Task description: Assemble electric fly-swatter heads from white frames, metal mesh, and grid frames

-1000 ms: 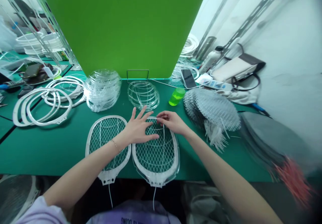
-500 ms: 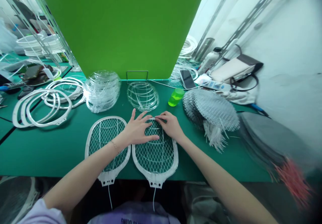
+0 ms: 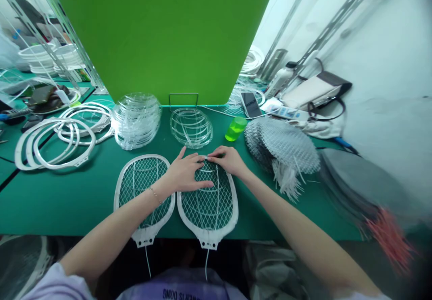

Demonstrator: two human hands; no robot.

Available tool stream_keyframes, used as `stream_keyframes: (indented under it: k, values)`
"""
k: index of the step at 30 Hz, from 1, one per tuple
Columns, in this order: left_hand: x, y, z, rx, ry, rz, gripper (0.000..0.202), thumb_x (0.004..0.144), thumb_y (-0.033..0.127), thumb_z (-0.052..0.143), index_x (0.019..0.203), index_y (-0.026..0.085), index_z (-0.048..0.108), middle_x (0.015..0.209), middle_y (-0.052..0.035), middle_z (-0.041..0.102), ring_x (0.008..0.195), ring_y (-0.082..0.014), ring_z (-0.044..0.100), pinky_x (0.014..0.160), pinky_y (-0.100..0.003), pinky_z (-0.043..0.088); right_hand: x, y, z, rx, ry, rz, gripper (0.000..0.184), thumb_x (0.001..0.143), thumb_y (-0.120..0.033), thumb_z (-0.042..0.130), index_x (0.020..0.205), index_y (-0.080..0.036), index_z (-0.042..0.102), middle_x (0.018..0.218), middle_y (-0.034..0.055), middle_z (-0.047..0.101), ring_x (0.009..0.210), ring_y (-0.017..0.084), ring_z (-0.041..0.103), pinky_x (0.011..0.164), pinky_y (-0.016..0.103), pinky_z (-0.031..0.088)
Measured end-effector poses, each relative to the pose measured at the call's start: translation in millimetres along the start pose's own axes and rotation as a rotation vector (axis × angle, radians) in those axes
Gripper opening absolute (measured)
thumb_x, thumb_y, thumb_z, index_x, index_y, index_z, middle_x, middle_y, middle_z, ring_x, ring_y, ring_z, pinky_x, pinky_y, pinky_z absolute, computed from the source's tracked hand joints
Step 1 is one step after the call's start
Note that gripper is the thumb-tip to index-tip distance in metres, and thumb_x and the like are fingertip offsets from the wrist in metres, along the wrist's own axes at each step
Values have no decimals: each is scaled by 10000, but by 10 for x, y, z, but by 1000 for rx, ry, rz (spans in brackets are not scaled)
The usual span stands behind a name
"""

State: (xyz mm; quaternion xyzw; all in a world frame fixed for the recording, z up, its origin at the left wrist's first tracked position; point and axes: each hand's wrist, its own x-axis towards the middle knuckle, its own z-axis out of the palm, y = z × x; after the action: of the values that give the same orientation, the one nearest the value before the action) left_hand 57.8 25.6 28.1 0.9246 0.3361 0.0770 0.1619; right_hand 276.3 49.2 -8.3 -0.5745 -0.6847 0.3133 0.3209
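Two white mosquito-swatter heads lie side by side at the table's front, each filled with diamond metal mesh and trailing a white wire from its neck: the left swatter head (image 3: 141,237) and the right swatter head (image 3: 232,214). My left hand (image 3: 184,174) rests open over the right one's upper left, thumb stretched across the mesh and fingers reaching to its top rim. At that rim, my right hand (image 3: 228,161) pinches the frame's edge between thumb and fingers; the exact spot is partly hidden. Beyond the hands lies a small stack of clear plastic rings (image 3: 191,128).
A taller stack of clear rings (image 3: 137,121) and loose white frames (image 3: 50,163) lie left. Rightward are a green cup (image 3: 235,129), metal mesh sheets (image 3: 286,142), dark mesh sheets (image 3: 357,178) and a phone (image 3: 251,105). A green panel (image 3: 162,39) stands behind. Another person is far left.
The right hand's fingers have shifted slightly along the top rim. My left fingers have drawn a little closer together. The swatter heads have stayed in place.
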Motion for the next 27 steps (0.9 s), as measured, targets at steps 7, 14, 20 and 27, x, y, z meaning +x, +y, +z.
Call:
stream_keyframes:
  k: [7, 14, 20, 27]
  values:
    - [58, -40, 9, -68, 44, -26, 773, 799, 831, 480, 1100, 162, 722, 1281, -130, 652, 1237, -316, 578, 1235, -532, 53, 167, 96, -9, 69, -106, 156, 144, 673, -288, 832, 719, -172, 761, 687, 43, 747, 640, 176, 675, 589, 258, 507]
    - [44, -39, 1, -61, 18, -32, 789, 798, 836, 472, 1158, 168, 689, 1318, -135, 624, 1258, -325, 560, 1211, -533, 178, 158, 102, 26, 22, -53, 179, 228, 659, -365, 838, 707, -192, 697, 700, 16, 721, 660, 158, 651, 617, 258, 499]
    - [74, -3, -53, 102, -30, 18, 765, 838, 801, 456, 1183, 154, 677, 1367, -135, 613, 1444, -355, 354, 1228, -534, 18, -80, -154, 5, -84, 106, 139, 355, 658, -317, 836, 926, -177, 650, 927, 65, 686, 856, 220, 632, 770, 347, 494]
    - [-335, 300, -172, 43, 32, 15, 669, 959, 647, 408, 1458, 203, 453, 1602, -82, 350, 1473, -290, 310, 1220, -495, 158, -1657, -728, 35, -305, 50, -213, 241, 839, -362, 686, 1031, -237, 611, 1037, 59, 692, 1012, 248, 624, 897, 401, 399]
